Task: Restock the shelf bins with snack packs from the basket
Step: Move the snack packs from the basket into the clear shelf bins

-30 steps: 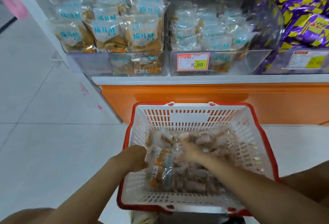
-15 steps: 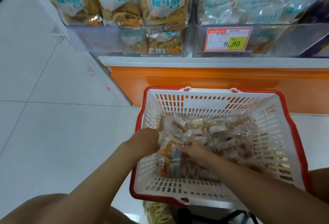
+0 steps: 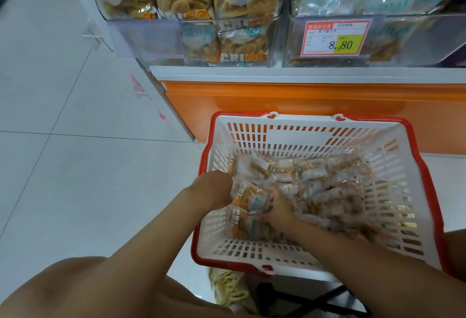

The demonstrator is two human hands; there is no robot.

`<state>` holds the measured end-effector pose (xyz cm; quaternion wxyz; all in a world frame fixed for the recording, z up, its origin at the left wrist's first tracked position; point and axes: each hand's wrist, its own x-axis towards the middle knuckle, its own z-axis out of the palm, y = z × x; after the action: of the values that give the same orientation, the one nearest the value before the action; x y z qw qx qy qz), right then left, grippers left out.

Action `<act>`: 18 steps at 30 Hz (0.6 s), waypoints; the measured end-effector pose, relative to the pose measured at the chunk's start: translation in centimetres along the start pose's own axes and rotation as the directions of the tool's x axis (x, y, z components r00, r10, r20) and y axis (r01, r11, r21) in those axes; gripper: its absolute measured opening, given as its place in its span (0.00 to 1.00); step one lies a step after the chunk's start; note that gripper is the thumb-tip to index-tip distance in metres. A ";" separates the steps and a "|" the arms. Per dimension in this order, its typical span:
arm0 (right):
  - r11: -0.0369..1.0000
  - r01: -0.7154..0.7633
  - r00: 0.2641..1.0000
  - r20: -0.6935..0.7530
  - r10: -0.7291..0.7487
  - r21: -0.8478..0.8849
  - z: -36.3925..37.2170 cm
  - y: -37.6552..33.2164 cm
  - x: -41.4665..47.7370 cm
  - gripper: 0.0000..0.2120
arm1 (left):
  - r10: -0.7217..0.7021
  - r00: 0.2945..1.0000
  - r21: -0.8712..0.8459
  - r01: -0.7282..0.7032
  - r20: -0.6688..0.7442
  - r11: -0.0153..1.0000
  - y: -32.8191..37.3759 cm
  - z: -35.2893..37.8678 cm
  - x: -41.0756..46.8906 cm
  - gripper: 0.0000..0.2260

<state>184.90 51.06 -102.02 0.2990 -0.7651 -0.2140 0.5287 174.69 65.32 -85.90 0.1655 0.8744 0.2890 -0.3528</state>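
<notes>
A: Start at the hands. What is the right hand doing?

B: It is down in the basket, and its thumb and fingers are pinching a snack pack. That is a clear wrapper with orange pieces and blue print, at the hand's 9 o'clock.

A: And the left hand?

B: It sits just past that pack, at the pack's 9 o'clock and touching it. Only the back of the hand shows, because the fingers are tucked under the wrappers. I cannot tell whether it grips anything.

A: Where is the rest of the stock?

B: A heap of packs covers the basket floor from the hands out toward 2 o'clock. Its right part is blurred.

A: What about the basket itself?

B: It is white slotted plastic with a red rim, and it sits at 4 o'clock in the view. Its far wall is close to an orange panel.

A: What is above that?

B: There is a white ledge, with clear bins on it at 12 o'clock. The left bin holds bags of spiral crisps standing upright. The right bin holds paler bags and carries a price tag reading 8.80.

A: Anything else?

B: A pale tiled floor lies at 9 o'clock. A shoe with yellow laces is at 6 o'clock, under the basket's near edge.
</notes>
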 end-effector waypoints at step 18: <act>0.788 0.491 0.871 0.202 -0.448 -0.372 -15.3 -16.1 -11.2 0.14 | 0.319 0.936 -0.657 -0.333 -0.146 0.676 3.9 -4.3 -1.8 0.29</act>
<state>195.13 52.06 -79.35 0.2419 -0.7048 -0.5189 0.4190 178.27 63.66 -81.28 0.5269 0.7958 0.2375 -0.1809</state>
